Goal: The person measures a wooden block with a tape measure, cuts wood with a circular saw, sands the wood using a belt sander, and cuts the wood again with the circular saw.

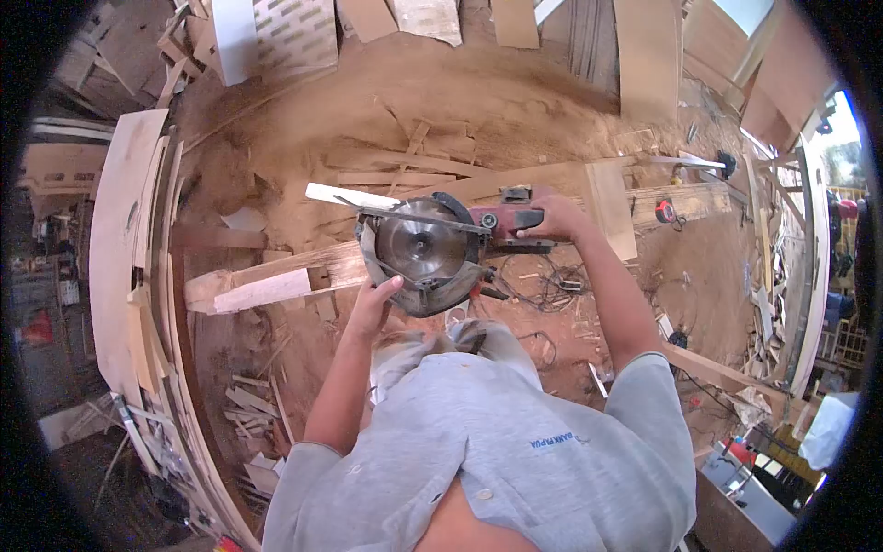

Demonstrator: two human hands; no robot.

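In front of my body I hold a circular saw (420, 241), its round metal blade facing up toward me. My right hand (557, 219) is wrapped around the dark and red rear handle. At the other end, my left hand (373, 305) grips the dark rim beside the blade, thumb on top and the other fingers mostly hidden. A long wooden beam (340, 265) runs beneath the saw from left to right. A pale board piece (262, 292) lies at its left end.
A red and black tape measure (665, 212) rests on the beam at right. Dark cables (549, 287) lie tangled on the dusty ground. Leaning boards (129, 248) line the left side, and panels (648, 60) stand at the back. Wood scraps (253, 414) are piled at lower left.
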